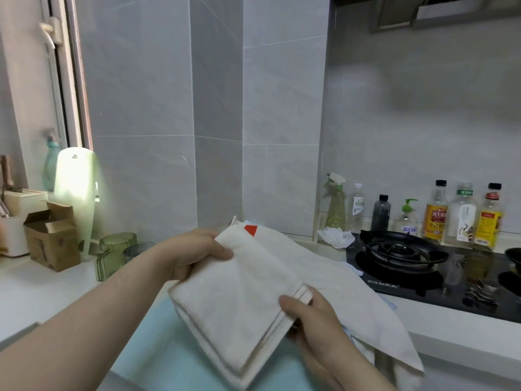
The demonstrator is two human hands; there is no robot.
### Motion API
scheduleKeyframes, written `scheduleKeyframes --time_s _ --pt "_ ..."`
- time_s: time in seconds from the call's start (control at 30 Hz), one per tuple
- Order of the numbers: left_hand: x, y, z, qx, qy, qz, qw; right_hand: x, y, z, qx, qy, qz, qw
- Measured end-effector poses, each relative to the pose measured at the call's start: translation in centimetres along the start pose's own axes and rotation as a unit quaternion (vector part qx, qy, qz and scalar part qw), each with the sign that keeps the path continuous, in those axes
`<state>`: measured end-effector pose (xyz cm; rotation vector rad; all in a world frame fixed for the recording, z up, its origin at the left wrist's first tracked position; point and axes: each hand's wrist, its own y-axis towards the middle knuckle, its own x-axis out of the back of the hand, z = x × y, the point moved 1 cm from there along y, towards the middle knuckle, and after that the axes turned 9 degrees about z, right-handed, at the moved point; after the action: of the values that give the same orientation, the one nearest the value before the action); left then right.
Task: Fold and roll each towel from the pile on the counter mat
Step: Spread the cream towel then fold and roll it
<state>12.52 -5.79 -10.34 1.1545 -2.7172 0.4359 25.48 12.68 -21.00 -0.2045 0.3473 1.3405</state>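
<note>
From the head view, we see a folded towel point(239, 300), white and several layers thick, held between both hands above the pale blue mat point(158, 354). The left hand point(197, 255) pinches its far left corner: the thumb lies on top of the cloth and the other fingers are curled underneath, mostly hidden. The right hand point(318, 325) pinches the near right corner where the stacked edges show, thumb pressed on top and fingers tucked below. The towel slopes down towards us, and its lowest corner hangs near the bottom of the frame; we cannot tell whether it touches the mat.

Both forearms reach in from the lower edge. The left one runs long and diagonal from the lower left, and the right one comes up short from the lower right, with its wrist bent inwards.

Just behind and to the right of the held towel lies the pile point(352, 294) of white cloth. It carries a red patch point(251, 230) at its far end and drapes over the desk point(42, 286) edge. Beside the pile sits a black gas stove point(400, 258), with bottles point(435, 213) and a green spray bottle point(335, 204) along the wall. At the left stand a cardboard box point(50, 235) and a green jug point(112, 255).
</note>
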Motion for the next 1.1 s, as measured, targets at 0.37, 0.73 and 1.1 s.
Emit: scheduleKeyframes --time_s 0.37,0.73,1.1 --pt "-2.9 1.0 8.5 0.129 -0.094 -0.072 0.985 2.6 3.1 1.1 -0.08 -0.206 -0.061 0.973" --pt "-2.5 2.2 7.0 0.178 0.001 -0.093 0.98 2.7 5.0 3.4 -0.194 -0.281 -0.042 0.939" --pt "-3.8 0.3 9.0 0.083 -0.188 -0.064 0.977 1.2 1.2 0.6 -0.116 0.0 0.005 0.993"
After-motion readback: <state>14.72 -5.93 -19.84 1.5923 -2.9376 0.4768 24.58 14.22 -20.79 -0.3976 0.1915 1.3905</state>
